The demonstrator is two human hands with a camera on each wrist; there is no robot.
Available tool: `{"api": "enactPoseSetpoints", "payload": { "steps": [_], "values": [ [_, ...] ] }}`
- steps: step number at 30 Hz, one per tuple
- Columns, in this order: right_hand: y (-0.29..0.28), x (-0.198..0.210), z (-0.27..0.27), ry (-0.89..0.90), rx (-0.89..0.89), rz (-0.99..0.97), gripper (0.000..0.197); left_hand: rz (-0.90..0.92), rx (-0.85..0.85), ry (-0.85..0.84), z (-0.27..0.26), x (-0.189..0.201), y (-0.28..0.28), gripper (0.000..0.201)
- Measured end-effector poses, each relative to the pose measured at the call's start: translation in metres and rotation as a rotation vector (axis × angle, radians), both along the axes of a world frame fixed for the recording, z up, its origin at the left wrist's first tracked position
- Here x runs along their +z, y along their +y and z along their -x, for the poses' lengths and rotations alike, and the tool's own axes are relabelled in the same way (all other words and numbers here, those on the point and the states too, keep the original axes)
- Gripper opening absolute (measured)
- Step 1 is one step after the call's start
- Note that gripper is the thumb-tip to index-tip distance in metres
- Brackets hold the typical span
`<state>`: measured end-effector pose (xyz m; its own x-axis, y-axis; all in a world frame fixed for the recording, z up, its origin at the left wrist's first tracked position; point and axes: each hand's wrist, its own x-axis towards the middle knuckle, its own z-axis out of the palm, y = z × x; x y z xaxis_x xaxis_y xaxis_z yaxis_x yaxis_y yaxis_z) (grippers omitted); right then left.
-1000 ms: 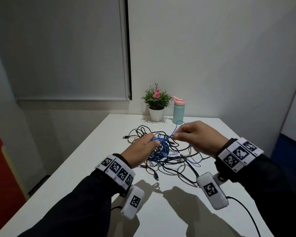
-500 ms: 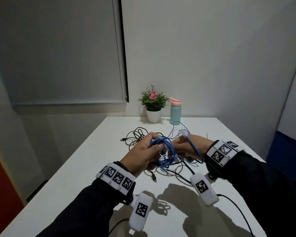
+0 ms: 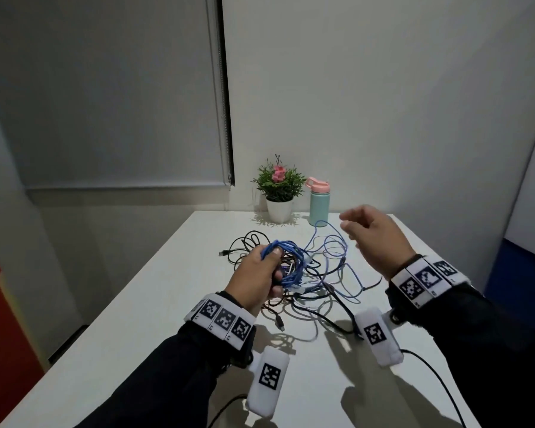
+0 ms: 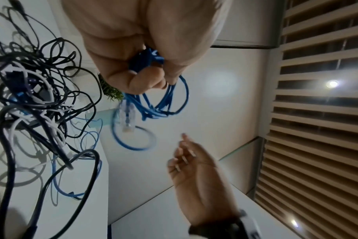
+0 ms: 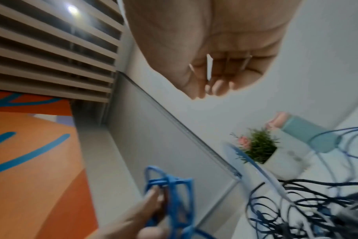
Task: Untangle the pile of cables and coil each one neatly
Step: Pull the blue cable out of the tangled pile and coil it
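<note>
My left hand (image 3: pixel 257 278) grips a bundle of loops of the blue network cable (image 3: pixel 286 257), fingers and thumb curled round the coil, held up above the counter (image 3: pixel 142 304). In the left wrist view the loops hang below my fingers (image 4: pixel 145 80), and a clear plug (image 4: pixel 127 116) on the cable's end dangles beside them. My right hand (image 3: pixel 374 234) is raised over the far right part of the counter, holding nothing, its fingers loosely bent and apart; the right wrist view is blurred but shows the palm empty. The rest of the blue cable trails from the coil in loose loops across the counter toward the mint bottle (image 3: pixel 318 202). Under and beside my left hand lies the tangled pile of cables (image 3: pixel 309 291), black and white ones twisted together, with a black plug (image 3: pixel 223 252) sticking out on the left. A small potted plant (image 3: pixel 278 189) with a pink flower stands just left of the bottle at the far edge, by the wall.
</note>
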<state>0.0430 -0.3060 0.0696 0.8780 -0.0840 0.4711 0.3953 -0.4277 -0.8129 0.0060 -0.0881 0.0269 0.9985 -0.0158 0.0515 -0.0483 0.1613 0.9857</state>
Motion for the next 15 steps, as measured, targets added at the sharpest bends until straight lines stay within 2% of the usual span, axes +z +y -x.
{"api": "enactPoseSetpoints", "payload": {
  "steps": [2, 4, 5, 7, 9, 12, 15],
  "values": [
    [0.009, 0.003, 0.026, -0.06, 0.213, 0.042, 0.009, 0.014, 0.012, 0.016, 0.001, -0.002, -0.003, 0.018],
    [0.026, -0.001, 0.05, -0.002, 0.423, 0.22, 0.012, 0.02, 0.024, 0.018, 0.003, -0.003, -0.008, 0.016],
    [0.034, -0.006, 0.056, 0.016, 0.443, 0.351, 0.014, 0.046, 0.032, 0.028, 0.004, -0.006, -0.009, 0.016],
    [0.044, -0.011, 0.058, -0.003, 0.344, 0.573, 0.02, 0.093, 0.031, 0.033, 0.006, -0.006, -0.01, 0.017],
    [0.049, -0.013, 0.054, -0.007, 0.253, 0.653, 0.025, 0.16, -0.003, 0.047, 0.007, -0.006, -0.01, 0.018],
    [0.05, -0.012, 0.049, 0.014, 0.23, 0.662, 0.021, 0.291, -0.107, 0.081, 0.011, -0.005, -0.006, 0.021],
    [0.05, -0.011, 0.045, 0.065, 0.25, 0.563, 0.015, 0.392, -0.22, 0.099, 0.014, -0.007, 0.003, 0.023]
  ]
}}
